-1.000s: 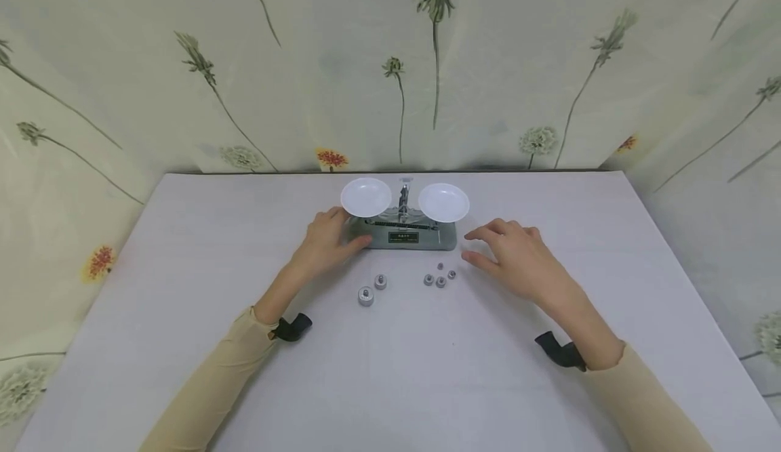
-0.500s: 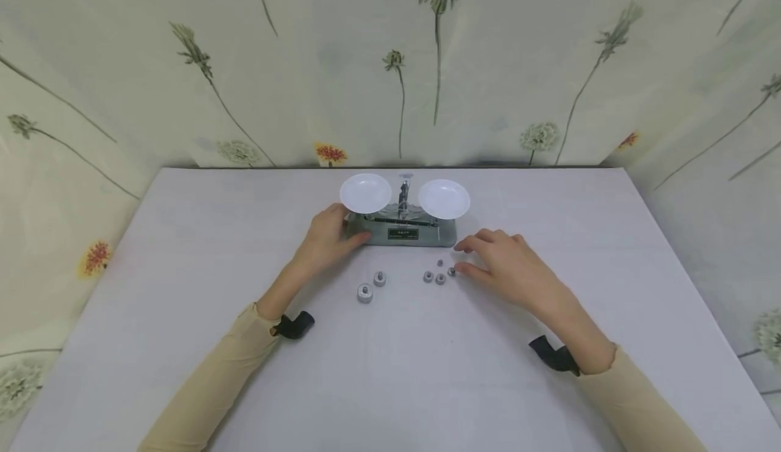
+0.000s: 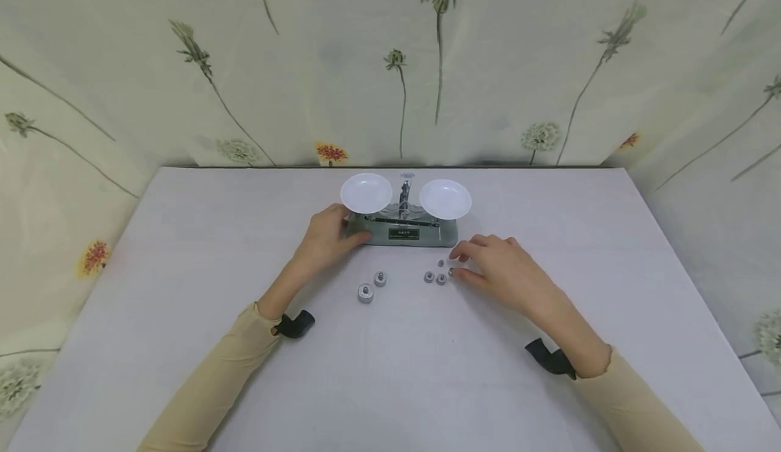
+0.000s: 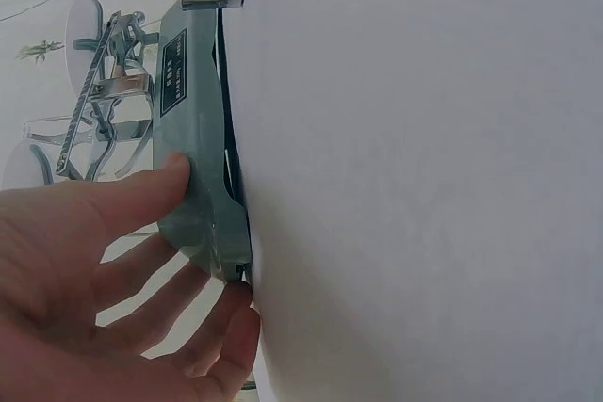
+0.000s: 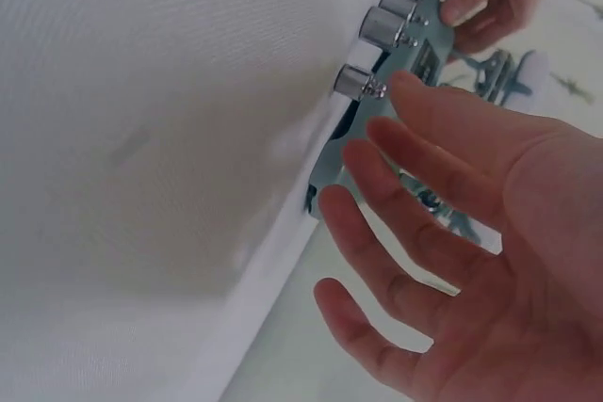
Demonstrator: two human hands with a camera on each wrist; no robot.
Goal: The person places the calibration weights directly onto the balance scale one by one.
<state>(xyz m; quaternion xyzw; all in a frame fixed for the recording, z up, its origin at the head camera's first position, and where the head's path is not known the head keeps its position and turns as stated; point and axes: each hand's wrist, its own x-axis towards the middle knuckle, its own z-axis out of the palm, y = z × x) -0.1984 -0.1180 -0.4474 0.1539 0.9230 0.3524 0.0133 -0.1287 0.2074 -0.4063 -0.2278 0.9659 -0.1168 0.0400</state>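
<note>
A green-based balance scale [image 3: 404, 235] with two white pans, the left pan [image 3: 366, 193] and the right pan [image 3: 445, 199], stands near the table's back edge. My left hand [image 3: 323, 240] grips the left end of its base, thumb on the front face [image 4: 188, 204] and fingers around the end. In front of the scale sit several small metal weights [image 3: 441, 279] with knobs. Beside the rightmost one, my right hand [image 3: 503, 269] hovers with thumb and fingers apart; in the right wrist view the thumb tip is close to the knob of a weight [image 5: 351, 82].
Two larger knobbed weights, a big one [image 3: 365, 293] and a medium one [image 3: 380, 278], stand left of the small group. A white cloth covers the table [image 3: 390, 384]. Behind it hangs a flower-patterned curtain [image 3: 488, 86].
My right hand has moved left and slightly down, from beside the scale's right end to the rightmost small weight. The left hand stays on the base; the weights have not moved.
</note>
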